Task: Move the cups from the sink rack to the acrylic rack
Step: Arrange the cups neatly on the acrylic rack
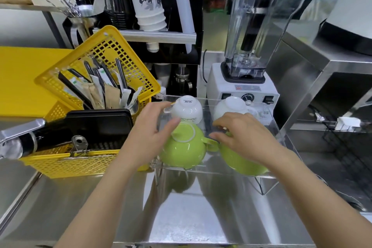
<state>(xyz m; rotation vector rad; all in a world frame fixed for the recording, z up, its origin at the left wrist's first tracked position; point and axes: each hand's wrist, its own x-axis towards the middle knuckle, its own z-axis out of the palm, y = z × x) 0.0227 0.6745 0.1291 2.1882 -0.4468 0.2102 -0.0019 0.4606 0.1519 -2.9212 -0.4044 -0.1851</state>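
A clear acrylic rack (pixel 270 119) stands on the steel counter and holds cups turned upside down. Two white cups sit at its back: one on the left (pixel 188 107), one on the right (pixel 229 106). Two green cups sit at its front. My left hand (pixel 150 135) rests against the left green cup (pixel 184 147), fingers spread around its upturned base. My right hand (pixel 243 137) lies on top of the right green cup (pixel 239 160), covering its base, with the fingers curled over it.
A yellow plastic basket (pixel 80 164) with black trays, a sprayer handle and a tilted yellow crate of straws stands to the left. A blender (pixel 247 52) stands right behind the rack. A steel machine (pixel 322 78) fills the right side. Bare steel counter (pixel 191 213) lies in front.
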